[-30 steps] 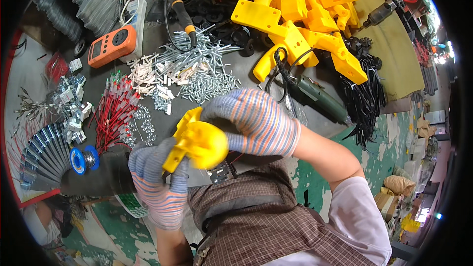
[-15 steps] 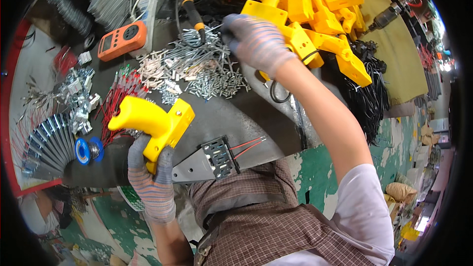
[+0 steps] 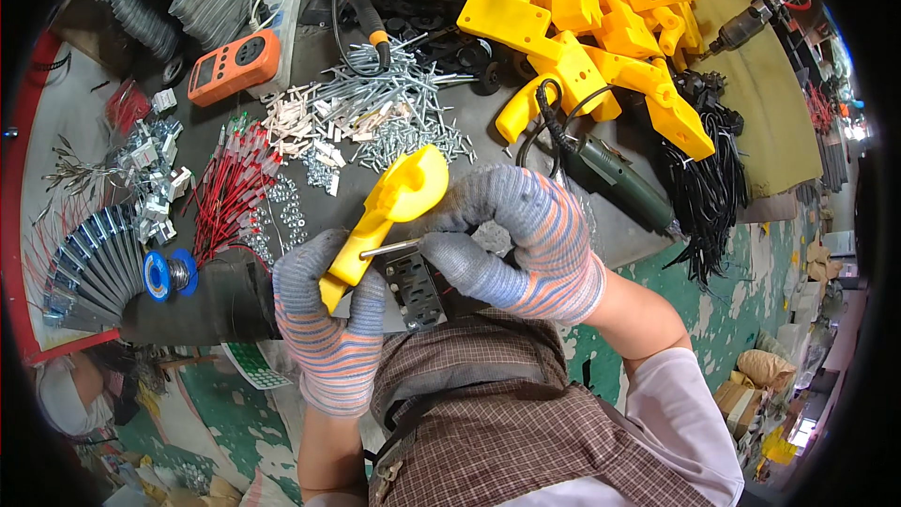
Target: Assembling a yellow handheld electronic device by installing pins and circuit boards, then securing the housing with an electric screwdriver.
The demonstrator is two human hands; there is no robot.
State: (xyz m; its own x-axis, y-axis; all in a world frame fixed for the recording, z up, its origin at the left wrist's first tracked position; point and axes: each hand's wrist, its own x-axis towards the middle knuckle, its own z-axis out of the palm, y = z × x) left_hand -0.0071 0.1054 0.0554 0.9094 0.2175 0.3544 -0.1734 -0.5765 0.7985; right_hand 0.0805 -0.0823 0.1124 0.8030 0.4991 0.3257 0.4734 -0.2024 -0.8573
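In my gloved left hand is a yellow plastic handle, its flat end pinched between fingers and thumb. My gloved right hand closes its thumb and forefinger on a long metal screw. The screw's far end meets a hole in the side of the handle; how deep it sits I cannot tell. Just beneath both hands, a slotted metal bracket lies at the bench's front edge, partly covered by the left hand. Beyond the hands spreads a heap of long screws.
More yellow handles are piled at the back right. A dark green electric screwdriver lies before black cables. On the left are an orange meter, red-wired parts and a blue solder spool. A soldering iron stands behind.
My right hand has come back from the screw heap to the left hand, now with a long screw. The left hand has shifted right and turned the yellow handle more upright.
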